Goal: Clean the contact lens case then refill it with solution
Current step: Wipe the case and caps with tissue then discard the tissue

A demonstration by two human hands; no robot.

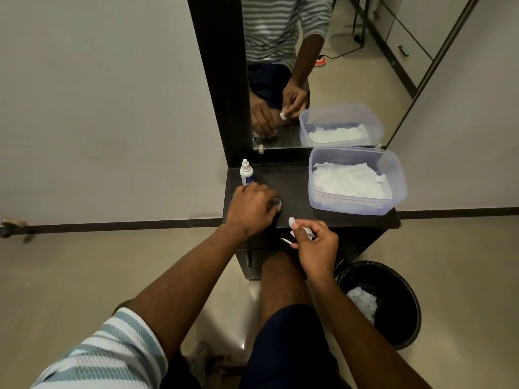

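My left hand (251, 207) lies on the dark table (297, 189) with its fingers curled over the contact lens case (277, 203); only a pale round edge of the case shows past the fingertips. My right hand (316, 242) hovers at the table's front edge, pinching a small white lens case cap (291, 221) together with a crumpled tissue (306, 233). A white solution bottle (246, 173) stands upright just behind my left hand.
A clear plastic tub (400, 181) of white tissues sits at the table's right. A mirror (323, 66) rises behind the table. A black bin (393, 304) with used tissue stands on the floor at the right. My knee is under the table front.
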